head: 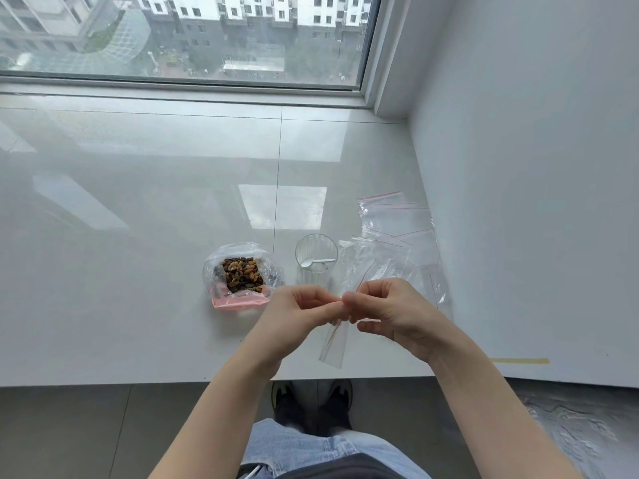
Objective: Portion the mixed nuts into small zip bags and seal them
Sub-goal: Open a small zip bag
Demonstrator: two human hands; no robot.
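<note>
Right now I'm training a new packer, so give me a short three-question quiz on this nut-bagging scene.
1. True or false: the spoon lies inside the clear cup.
2. Which side of the cup is the open bag of nuts on, as the person sees it? A) left B) right C) behind it
3. What do the left hand and right hand pinch between them?

Key
1. True: the spoon rests in the cup.
2. A: the nuts are to the left; the pile of empty bags is to the right.
3. The top of one small empty zip bag, which hangs below the fingers with no nuts in it.
</note>
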